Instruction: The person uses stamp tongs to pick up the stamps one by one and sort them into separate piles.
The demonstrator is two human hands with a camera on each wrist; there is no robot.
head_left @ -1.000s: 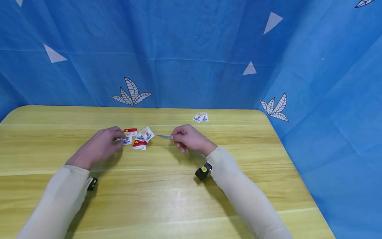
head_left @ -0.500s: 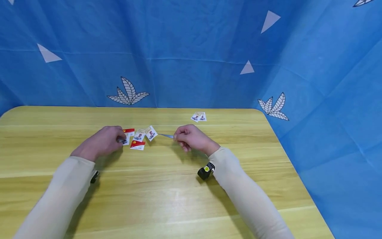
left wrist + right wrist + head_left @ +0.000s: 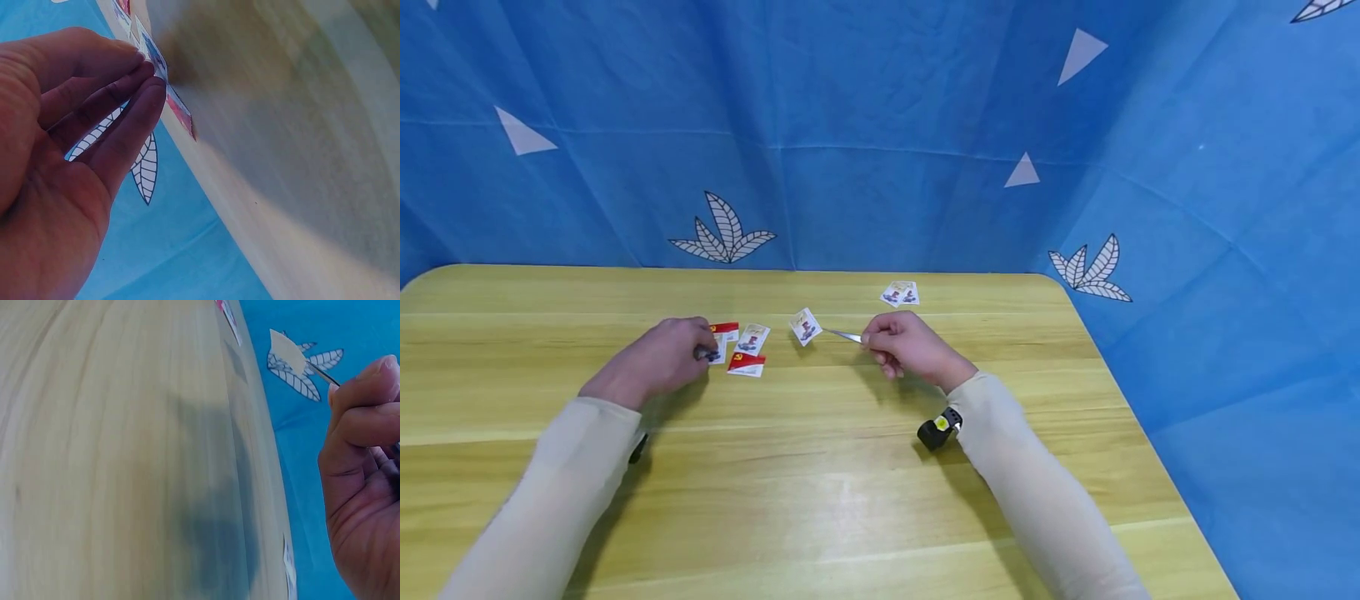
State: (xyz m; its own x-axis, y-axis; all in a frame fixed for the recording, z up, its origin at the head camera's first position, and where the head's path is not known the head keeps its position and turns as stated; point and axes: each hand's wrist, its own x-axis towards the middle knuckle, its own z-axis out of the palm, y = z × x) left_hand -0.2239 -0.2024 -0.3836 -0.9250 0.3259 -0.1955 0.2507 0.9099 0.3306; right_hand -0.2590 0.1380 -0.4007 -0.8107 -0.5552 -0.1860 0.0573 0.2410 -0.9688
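My right hand (image 3: 913,350) pinches a pair of metal tweezers (image 3: 844,335) between thumb and fingers. At their tip hangs a small white postage stamp (image 3: 806,327) with a printed picture, raised over the table; the right wrist view shows its plain cream back (image 3: 287,351). On the left, my left hand (image 3: 658,358) rests its fingertips at a picture stamp (image 3: 718,350), partly covering it. Above that stamp lies a red-and-white stamp (image 3: 725,330). Beside them are another picture stamp (image 3: 752,339) and a second red-and-white stamp (image 3: 747,365).
Two overlapping picture stamps (image 3: 899,293) lie near the back edge of the wooden table (image 3: 820,467), right of centre. A blue patterned cloth (image 3: 880,125) hangs behind the table and along its right side.
The tweezers have lifted the held stamp off the group and carried it to the right, uncovering the picture stamp beneath. The left hand has lowered slightly onto its stamp, then stayed there.
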